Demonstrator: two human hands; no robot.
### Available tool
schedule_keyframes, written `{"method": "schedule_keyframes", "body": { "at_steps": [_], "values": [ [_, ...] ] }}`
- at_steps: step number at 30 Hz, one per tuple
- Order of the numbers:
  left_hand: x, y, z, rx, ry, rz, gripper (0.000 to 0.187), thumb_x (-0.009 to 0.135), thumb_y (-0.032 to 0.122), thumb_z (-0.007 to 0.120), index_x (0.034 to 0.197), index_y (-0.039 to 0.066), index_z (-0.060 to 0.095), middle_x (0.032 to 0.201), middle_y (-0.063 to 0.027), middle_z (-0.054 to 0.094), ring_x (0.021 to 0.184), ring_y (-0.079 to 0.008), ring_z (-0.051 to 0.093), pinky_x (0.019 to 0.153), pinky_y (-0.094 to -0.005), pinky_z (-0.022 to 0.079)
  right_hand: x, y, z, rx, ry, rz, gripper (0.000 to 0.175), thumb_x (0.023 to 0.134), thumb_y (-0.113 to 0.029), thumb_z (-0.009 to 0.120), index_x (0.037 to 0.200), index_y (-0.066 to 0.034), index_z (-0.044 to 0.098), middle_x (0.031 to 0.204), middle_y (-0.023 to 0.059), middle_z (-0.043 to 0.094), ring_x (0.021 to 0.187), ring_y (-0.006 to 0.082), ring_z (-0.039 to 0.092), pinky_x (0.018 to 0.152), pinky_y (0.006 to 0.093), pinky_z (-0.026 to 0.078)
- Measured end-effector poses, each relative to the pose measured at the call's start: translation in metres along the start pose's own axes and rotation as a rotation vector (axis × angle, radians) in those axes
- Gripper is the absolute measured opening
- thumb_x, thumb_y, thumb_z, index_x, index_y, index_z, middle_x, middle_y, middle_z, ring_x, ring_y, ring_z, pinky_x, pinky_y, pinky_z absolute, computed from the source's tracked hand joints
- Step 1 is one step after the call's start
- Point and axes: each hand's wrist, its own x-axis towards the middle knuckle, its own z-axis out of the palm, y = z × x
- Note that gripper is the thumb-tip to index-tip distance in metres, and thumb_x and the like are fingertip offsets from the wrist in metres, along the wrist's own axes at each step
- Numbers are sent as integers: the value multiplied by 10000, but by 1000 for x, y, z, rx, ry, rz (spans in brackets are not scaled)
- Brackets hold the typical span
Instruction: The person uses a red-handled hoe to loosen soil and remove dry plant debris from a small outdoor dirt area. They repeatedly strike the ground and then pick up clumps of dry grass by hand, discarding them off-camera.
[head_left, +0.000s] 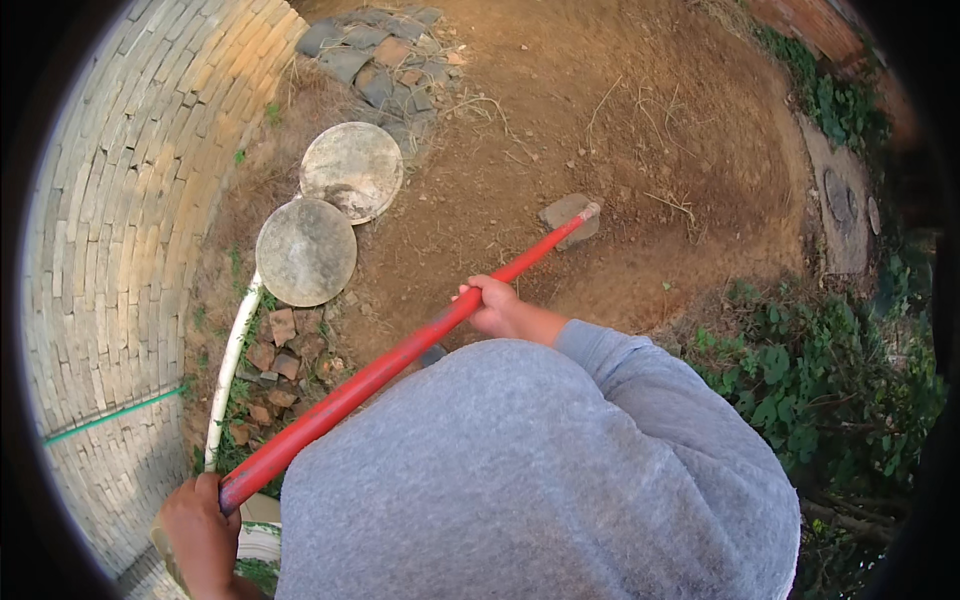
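Observation:
A long red handle (375, 379) runs diagonally across my body, its paint worn at both ends. My left hand (199, 525) is closed around the butt end at the lower left. Further along, my right hand (493, 306) grips the shaft near its middle. At the far end sits a flat, soil-coloured blade (564, 214), apparently that of a hoe. It lies over the brown soil (517, 165); whether its edge is in the ground cannot be told. My grey sleeve and shirt cover much of the lower view.
A brick wall (150, 187) curves along the left, with a white pipe (232, 367) near its foot. Two round lids (306, 251) overlap beside broken bricks (285, 364). Stacked roof tiles (375, 56) lie beyond. Leafy plants (787, 367) and a concrete slab (836, 199) border the right.

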Motion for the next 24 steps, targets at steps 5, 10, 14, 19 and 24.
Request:
{"method": "schedule_keyframes", "body": {
  "at_steps": [5, 10, 14, 19, 24],
  "values": [
    [-16, -8, -6, 18, 31, -26, 201, 615, 96, 676, 779, 69, 563, 664, -132, 561, 663, -349, 560, 617, -444, 426, -6, 16, 23, -68, -1, 38, 277, 875, -42, 524, 1095, -34, 357, 911, 150, 496, 790, 282, 543, 841, 524, 478],
    [-17, -10, 10, -32, 19, -26, 205, 625, 124, 695, 784, 81, 573, 680, -130, 589, 669, -350, 580, 600, -450, 433, -14, 3, 37, -89, -9, -21, 259, 867, -24, 517, 1094, -5, 393, 919, 159, 508, 754, 259, 558, 685, 485, 527],
    [-14, 3, 16, -87, -21, -22, 231, 618, 132, 708, 812, 85, 591, 694, -140, 604, 680, -352, 590, 623, -435, 455, -12, -17, 41, -53, -58, -150, 253, 872, -43, 532, 1095, 4, 424, 904, 148, 512, 722, 249, 556, 666, 470, 531],
    [-9, 15, -1, -249, -140, -17, 297, 599, 101, 705, 885, 78, 629, 724, -161, 631, 703, -361, 614, 645, -412, 480, -3, -12, 45, -67, 6, -184, 280, 867, -42, 538, 1116, 6, 419, 896, 144, 510, 714, 257, 555, 672, 488, 530],
    [-21, 11, -15, -298, -118, -59, 312, 579, 68, 697, 885, 52, 639, 724, -179, 627, 703, -368, 616, 629, -407, 480, -3, 13, 36, -90, -5, -61, 357, 854, -4, 494, 1180, 9, 350, 952, 172, 483, 779, 287, 549, 696, 529, 521]
  ]
}}
